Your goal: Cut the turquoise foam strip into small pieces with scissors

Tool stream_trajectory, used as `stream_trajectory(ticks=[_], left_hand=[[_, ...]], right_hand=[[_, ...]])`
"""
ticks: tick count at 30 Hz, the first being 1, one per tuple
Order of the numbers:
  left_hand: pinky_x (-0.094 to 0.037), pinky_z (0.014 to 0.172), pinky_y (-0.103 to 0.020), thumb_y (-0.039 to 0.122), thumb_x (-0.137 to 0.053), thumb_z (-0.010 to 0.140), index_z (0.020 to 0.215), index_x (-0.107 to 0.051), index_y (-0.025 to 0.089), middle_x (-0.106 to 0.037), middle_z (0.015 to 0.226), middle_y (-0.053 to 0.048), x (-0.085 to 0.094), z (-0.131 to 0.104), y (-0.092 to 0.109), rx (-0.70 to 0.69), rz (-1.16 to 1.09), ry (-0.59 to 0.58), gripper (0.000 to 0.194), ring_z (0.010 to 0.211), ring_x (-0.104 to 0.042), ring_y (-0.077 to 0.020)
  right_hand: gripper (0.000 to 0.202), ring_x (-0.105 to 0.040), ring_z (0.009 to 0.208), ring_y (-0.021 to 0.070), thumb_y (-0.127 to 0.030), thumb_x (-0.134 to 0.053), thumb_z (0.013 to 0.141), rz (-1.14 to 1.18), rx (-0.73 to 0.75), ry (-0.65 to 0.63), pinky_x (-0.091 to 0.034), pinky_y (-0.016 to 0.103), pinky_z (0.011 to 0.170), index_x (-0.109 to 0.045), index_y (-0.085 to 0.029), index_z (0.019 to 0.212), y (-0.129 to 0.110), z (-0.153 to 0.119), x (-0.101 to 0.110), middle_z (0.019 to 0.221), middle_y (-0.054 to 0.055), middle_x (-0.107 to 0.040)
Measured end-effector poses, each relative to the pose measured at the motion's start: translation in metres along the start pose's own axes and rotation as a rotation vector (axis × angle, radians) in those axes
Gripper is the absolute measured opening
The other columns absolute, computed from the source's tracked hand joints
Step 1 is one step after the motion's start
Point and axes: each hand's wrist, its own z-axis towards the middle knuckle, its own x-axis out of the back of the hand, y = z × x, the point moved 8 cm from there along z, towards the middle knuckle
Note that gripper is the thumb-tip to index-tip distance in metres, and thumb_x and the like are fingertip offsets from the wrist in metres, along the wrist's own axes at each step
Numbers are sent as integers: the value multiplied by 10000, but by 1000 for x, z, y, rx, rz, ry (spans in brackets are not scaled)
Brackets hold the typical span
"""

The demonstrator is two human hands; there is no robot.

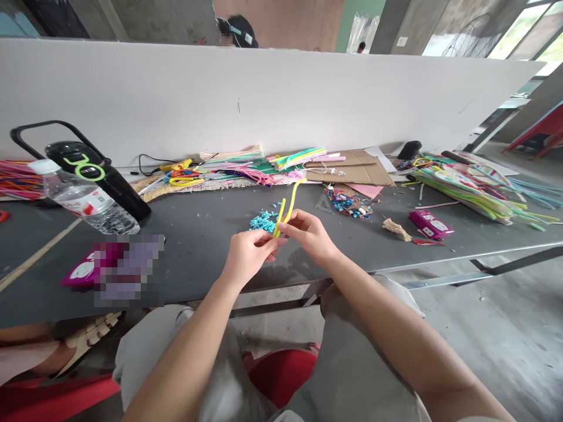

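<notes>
A yellow fuzzy stem point(296, 193), bent so that two lengths rise side by side, is held between my hands over the front of the dark table. My left hand point(250, 252) pinches its lower part, fingers closed. From the right, my right hand point(310, 234) grips the stem with thumb and fingertips. The longer length curves up and away; the shorter one stands straighter on its left. Just behind my left hand lies a pile of small blue pieces point(263, 221) on the tabletop.
At left stand a clear bottle point(94, 205) and a black flask point(118, 187). Coloured stems point(246, 170) and cardboard point(352, 167) line the back. Right are beads point(347, 202), a purple packet point(430, 225) and more stems point(470, 190). A person's sandalled foot point(88, 340) shows lower left.
</notes>
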Motion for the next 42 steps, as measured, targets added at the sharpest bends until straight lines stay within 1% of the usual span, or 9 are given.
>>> stream_trajectory(ticks=[5, 9, 17, 25, 29, 32, 35, 39, 42], left_hand=[[-533, 533, -241, 515, -773, 767, 700, -729, 174, -717, 626, -17, 0, -1, -1, 7, 3, -2, 350, 537, -688, -178], [-541, 529, -249, 526, -782, 750, 714, -733, 176, -719, 629, -17, 0, -1, -2, 13, -8, -1, 356, 535, -685, -180], [-547, 506, -242, 541, -789, 740, 697, -709, 164, -711, 605, -19, -1, 0, -6, 80, -17, -13, 388, 519, -685, -180], [-544, 479, -245, 566, -776, 745, 656, -662, 162, -694, 578, -43, -5, 1, -7, 129, -46, -84, 429, 499, -683, -185], [-542, 487, -248, 567, -766, 753, 652, -653, 170, -694, 578, -42, -7, 0, -7, 141, -13, -111, 425, 510, -684, -187], [-528, 491, -251, 574, -746, 767, 646, -638, 179, -691, 578, -33, -7, 0, -6, 111, 28, -124, 427, 504, -673, -183], [-507, 500, -248, 579, -719, 789, 635, -607, 187, -667, 563, -13, -8, 1, -4, 56, 68, -133, 435, 499, -654, -174], [-475, 526, -247, 560, -659, 845, 611, -549, 197, -619, 548, 4, -12, 1, -2, -37, 126, -179, 445, 531, -644, -171], [-461, 537, -254, 542, -628, 867, 610, -529, 202, -609, 555, 6, -14, 0, -2, -64, 143, -213, 437, 539, -629, -169]], right_hand=[[298, -608, 723, 142, -427, -822, 777, -17, 4, 9, -495, 300, 691, -644, -189, 802, 0, 0, 1, 803, 15, -686], [322, -617, 725, 148, -448, -826, 765, -17, -15, -5, -501, 305, 691, -634, -192, 796, 0, 0, 0, 807, 17, -688], [274, -628, 748, 152, -410, -809, 796, -58, 32, 1, -503, 304, 709, -651, -186, 809, -2, 0, 1, 820, 26, -690], [274, -639, 773, 168, -431, -800, 792, -140, 38, 13, -505, 312, 726, -671, -191, 817, 0, -1, 3, 844, 34, -700], [269, -627, 751, 163, -440, -780, 810, -194, 52, 30, -492, 304, 706, -678, -191, 807, -1, -1, 6, 811, 27, -689], [280, -619, 735, 164, -461, -769, 816, -231, 57, 45, -485, 302, 684, -684, -194, 811, 0, -1, 8, 799, 27, -690], [292, -623, 735, 167, -477, -768, 815, -228, 54, 63, -505, 312, 700, -698, -194, 828, -1, -1, 9, 800, 31, -701], [301, -642, 754, 163, -483, -774, 810, -124, -9, 70, -533, 314, 737, -692, -194, 832, 2, 0, 11, 806, 30, -711], [288, -647, 768, 144, -465, -783, 814, -11, -58, 53, -538, 293, 762, -677, -197, 829, 6, 0, 10, 825, 17, -708]])
